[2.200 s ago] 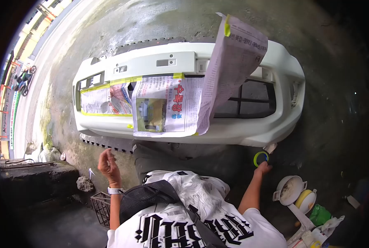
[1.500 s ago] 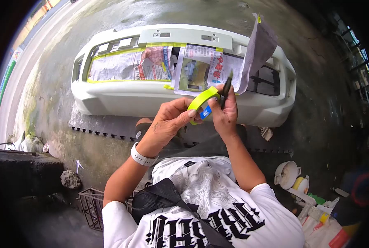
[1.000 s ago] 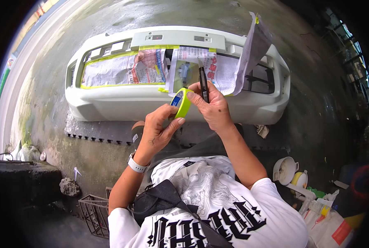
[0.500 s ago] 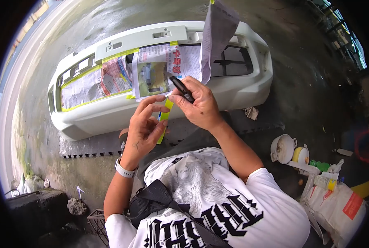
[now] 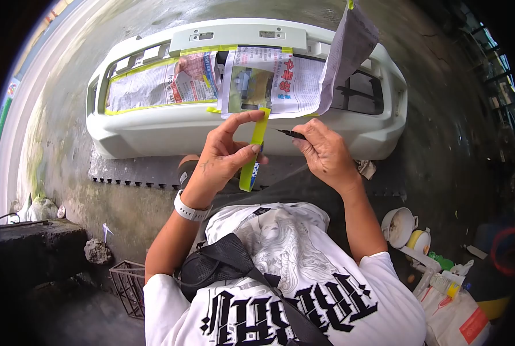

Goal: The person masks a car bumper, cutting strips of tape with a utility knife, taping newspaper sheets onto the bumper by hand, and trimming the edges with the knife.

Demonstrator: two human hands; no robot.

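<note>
My left hand (image 5: 222,154) holds a roll of yellow masking tape (image 5: 250,173), with a free strip standing up along the index fingertip. The strip's upper end overlaps the lower edge of the newspaper (image 5: 303,83) in view; I cannot tell if they touch. To its right, my right hand (image 5: 331,154) grips a black utility knife (image 5: 293,134), its thin blade pointing left, apart from the tape. Beyond both hands lies a white car bumper (image 5: 171,131), its openings partly covered by newspaper sheets edged with yellow tape. One sheet sticks up on the right side.
A dark mat (image 5: 125,172) lies under the bumper on the wet concrete floor. At lower right are a white pot (image 5: 399,226), a yellow-and-white container (image 5: 419,241) and a white bag (image 5: 450,314). A metal rack (image 5: 128,288) and a stone (image 5: 98,251) sit at lower left.
My right hand with the knife has moved right and down, away from the tape strip. The left hand's index finger has straightened along the strip. The view has shifted, so the bumper appears higher and farther right.
</note>
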